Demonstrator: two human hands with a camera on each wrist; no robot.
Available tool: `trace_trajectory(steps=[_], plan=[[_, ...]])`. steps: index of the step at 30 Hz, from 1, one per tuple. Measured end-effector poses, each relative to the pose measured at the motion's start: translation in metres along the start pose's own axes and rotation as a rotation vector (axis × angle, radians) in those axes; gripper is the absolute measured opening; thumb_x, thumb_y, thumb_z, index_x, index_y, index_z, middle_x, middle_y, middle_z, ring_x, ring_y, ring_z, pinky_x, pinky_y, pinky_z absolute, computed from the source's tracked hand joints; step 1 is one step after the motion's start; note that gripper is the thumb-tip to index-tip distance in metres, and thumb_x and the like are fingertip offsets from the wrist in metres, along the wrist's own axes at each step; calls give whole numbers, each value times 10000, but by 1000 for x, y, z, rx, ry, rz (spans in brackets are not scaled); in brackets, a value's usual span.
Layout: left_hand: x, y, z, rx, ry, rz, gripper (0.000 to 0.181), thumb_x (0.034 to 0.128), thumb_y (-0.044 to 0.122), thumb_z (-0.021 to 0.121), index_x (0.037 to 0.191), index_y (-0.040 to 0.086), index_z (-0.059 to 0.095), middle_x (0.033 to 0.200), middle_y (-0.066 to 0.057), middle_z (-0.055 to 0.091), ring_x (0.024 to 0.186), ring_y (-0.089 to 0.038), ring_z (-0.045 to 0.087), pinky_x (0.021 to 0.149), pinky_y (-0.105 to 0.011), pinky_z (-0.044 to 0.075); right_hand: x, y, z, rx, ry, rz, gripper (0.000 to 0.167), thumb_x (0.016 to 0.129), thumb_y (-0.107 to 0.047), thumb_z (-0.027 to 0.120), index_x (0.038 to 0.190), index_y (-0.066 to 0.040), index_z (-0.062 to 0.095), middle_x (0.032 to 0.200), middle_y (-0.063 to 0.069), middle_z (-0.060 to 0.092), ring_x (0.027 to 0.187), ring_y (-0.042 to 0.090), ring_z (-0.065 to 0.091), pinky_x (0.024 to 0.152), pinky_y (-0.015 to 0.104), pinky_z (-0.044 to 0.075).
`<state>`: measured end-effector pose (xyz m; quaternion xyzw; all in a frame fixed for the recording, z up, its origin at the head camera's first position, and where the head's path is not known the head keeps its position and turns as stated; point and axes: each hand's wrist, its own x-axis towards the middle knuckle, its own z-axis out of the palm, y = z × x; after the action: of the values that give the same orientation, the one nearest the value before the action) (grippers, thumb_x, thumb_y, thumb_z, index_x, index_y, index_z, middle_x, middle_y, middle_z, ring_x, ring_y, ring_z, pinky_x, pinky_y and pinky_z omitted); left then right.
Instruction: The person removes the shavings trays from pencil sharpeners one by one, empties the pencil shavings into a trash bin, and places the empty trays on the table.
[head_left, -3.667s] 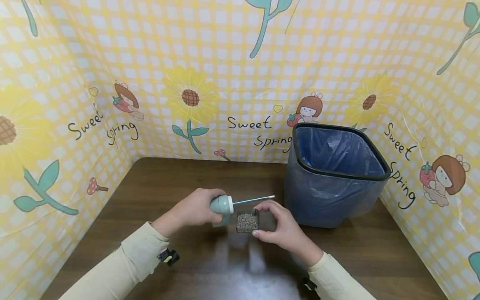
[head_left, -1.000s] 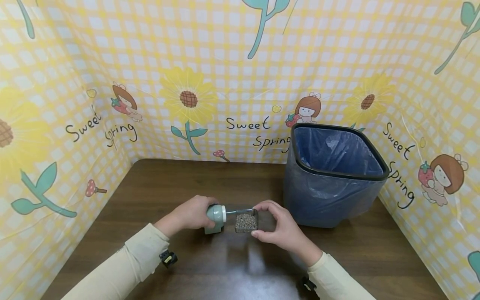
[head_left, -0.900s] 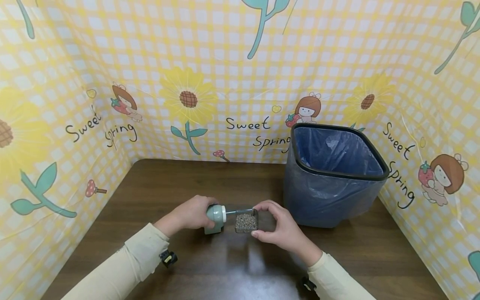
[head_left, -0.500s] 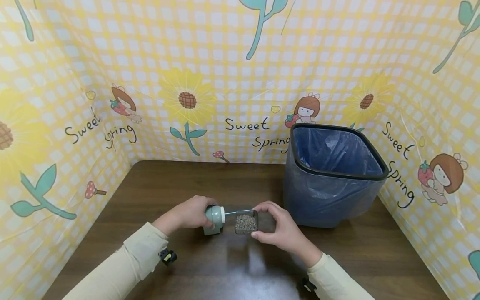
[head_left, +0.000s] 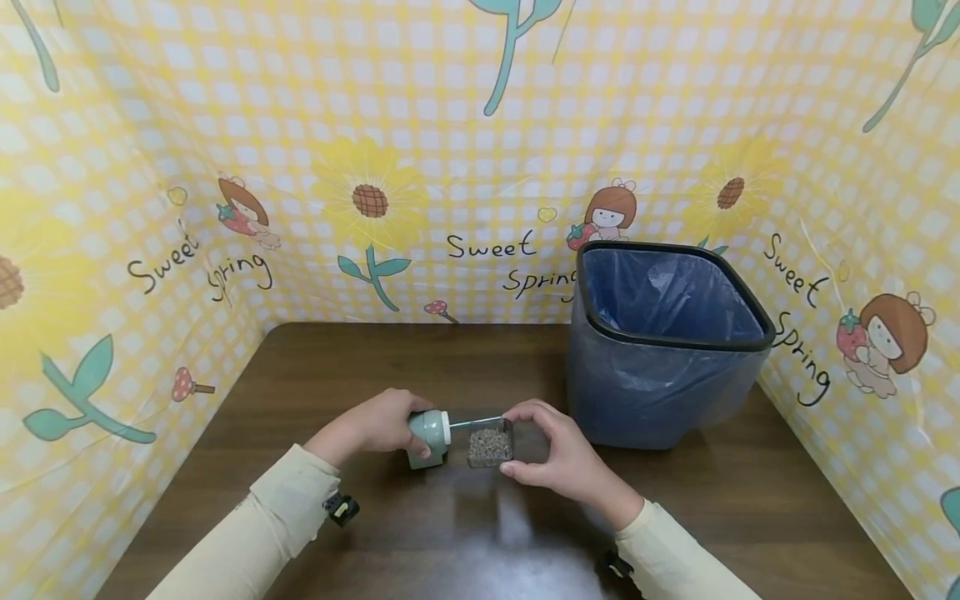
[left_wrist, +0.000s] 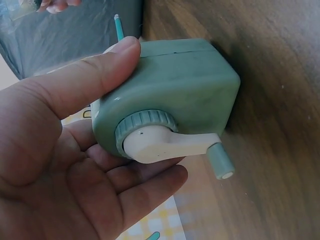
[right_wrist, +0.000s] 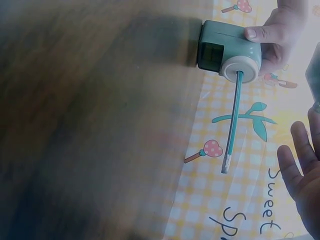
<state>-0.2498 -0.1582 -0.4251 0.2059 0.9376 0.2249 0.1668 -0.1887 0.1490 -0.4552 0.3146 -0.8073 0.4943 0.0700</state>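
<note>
My left hand grips a green crank sharpener, thumb on one side and fingers on the other. The left wrist view shows its white crank arm with a green knob. A teal pencil sticks out of the sharpener's round white front, eraser end outward. To the right of the sharpener, my right hand holds a small clear container of grey shavings or grains between thumb and fingers. The pencil passes behind or over the container's far edge; contact cannot be told.
A bin with a blue liner and black rim stands at the right, just beyond my right hand. The brown wooden table lies under both hands. A yellow checked cloth rises around its back and sides.
Since the earliest frame, the left hand has lowered the sharpener and shifted it slightly left, bringing the pencil nearly level behind the container. In the last second both hands stay almost still.
</note>
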Motion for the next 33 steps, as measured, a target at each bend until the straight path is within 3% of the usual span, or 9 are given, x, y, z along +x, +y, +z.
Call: trace_trajectory(steps=[5,18,27,33], plan=[[0,0,-1,-4,2,11,597,751,249,922,1280,90,695,997,31,697,802,-142,602,699,-327,513,1,-1,-1,-3,17,-18,535,745,-91,901,1214,-49,648,1209,71,669,1142,225,614,1050,282,446],[2,-2,0,-7,-2,16,578,751,271,923,1265,115,708,983,47,700,804,-132,610,700,-321,518,3,-3,-4,-18,14,-59,546,762,-242,918,1233,-210,645,1226,-101,654,1173,124,610,1052,318,466],[1,0,-1,-15,-1,3,602,751,261,924,1283,91,698,1016,27,709,809,-137,614,705,-323,523,5,-8,-8,-33,17,-33,545,768,-226,914,1240,-153,652,1231,-28,669,1164,183,614,1041,294,453],[0,3,-2,-12,-5,2,596,750,250,924,1278,84,701,1017,22,710,805,-142,612,700,-322,521,4,-10,-10,-35,18,-21,529,779,-255,909,1237,-184,653,1221,-77,663,1154,154,611,1020,290,459]])
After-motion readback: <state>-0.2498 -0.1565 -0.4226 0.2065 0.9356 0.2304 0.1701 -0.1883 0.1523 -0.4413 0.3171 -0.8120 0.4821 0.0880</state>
